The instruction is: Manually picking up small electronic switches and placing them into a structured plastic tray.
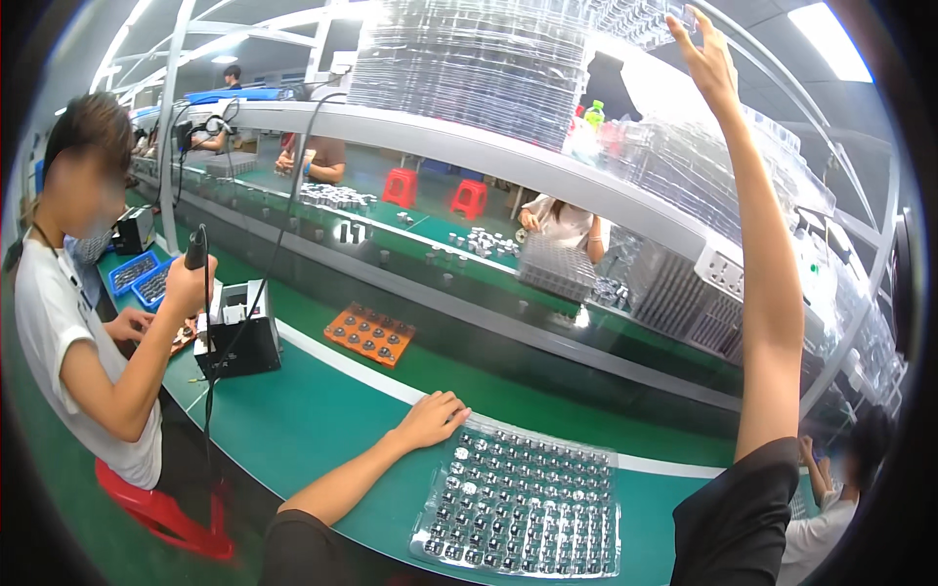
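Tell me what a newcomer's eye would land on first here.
Probably the person's right hand, raised high at the upper right, fingers spread near the stacked clear trays. Below, the left hand rests at the upper left corner of a clear tray full of small shiny parts. Two red stools stand out near the upper middle.

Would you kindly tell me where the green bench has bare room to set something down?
The bench is bare between the black box and the left forearm, with a narrower patch between the clear tray and the right sleeve. That tray and the left end, by the blue bins, are crowded.
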Motion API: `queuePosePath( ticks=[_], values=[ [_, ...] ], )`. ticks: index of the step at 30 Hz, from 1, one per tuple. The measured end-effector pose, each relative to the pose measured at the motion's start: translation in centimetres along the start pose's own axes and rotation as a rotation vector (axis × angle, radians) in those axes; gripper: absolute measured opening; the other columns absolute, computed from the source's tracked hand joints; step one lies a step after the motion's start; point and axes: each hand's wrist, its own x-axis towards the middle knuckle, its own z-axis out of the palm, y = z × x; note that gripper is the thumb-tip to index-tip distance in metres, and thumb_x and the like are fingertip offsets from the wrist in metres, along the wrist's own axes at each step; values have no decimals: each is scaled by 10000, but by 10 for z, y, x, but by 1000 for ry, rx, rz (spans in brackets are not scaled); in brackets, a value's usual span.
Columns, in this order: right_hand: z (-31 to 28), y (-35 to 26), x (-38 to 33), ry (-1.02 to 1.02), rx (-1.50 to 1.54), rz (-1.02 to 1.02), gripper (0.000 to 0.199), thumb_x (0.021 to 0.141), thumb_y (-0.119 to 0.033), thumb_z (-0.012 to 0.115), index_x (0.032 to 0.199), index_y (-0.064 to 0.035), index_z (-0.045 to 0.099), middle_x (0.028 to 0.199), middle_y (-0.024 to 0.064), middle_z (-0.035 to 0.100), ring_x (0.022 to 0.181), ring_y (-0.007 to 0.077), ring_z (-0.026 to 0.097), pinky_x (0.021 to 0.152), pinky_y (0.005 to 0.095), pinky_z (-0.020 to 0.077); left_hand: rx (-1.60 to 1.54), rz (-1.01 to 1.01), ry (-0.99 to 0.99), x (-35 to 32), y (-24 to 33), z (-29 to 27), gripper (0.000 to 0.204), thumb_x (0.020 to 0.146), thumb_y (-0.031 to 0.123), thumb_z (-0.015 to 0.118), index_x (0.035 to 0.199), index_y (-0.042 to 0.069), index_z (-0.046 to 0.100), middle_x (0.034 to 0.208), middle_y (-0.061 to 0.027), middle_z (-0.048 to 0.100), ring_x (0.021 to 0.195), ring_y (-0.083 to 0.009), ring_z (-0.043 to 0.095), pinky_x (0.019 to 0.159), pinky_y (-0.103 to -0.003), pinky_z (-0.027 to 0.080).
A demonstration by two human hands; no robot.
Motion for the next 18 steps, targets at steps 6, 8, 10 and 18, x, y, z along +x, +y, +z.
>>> queuePosePath(
  ticks=[6,8,10,18],
  values=[
    [25,-28,10,17,258,-19,597,933,-510,700,1305,-52,608,1245,222,659,1207,382,599,1030,456,456,-13,31,64,-2,-1,0,342,1054,338,553,994,33,695,1001,-109,639,972,-320,607,882,-439,482],
    [31,-55,15,-39,295,-36,553,926,-485,719,1267,-62,618,1185,211,684,1156,373,628,992,456,476,-4,28,55,-4,-1,-1,342,1056,335,549,1001,33,699,1013,-108,642,971,-322,608,884,-439,484],
    [42,-71,24,-32,311,-54,489,916,-440,743,1204,-63,624,1085,189,704,1056,354,663,920,454,503,-5,34,49,0,1,-1,344,1057,333,547,997,31,703,1014,-111,648,969,-325,611,882,-440,486],
    [106,-94,34,20,83,-106,410,895,-376,706,1162,-69,662,1171,225,683,1136,441,625,957,518,509,-29,7,-24,0,3,-7,374,1070,325,523,1061,5,715,1081,-134,674,998,-338,607,905,-451,476]
  ],
)
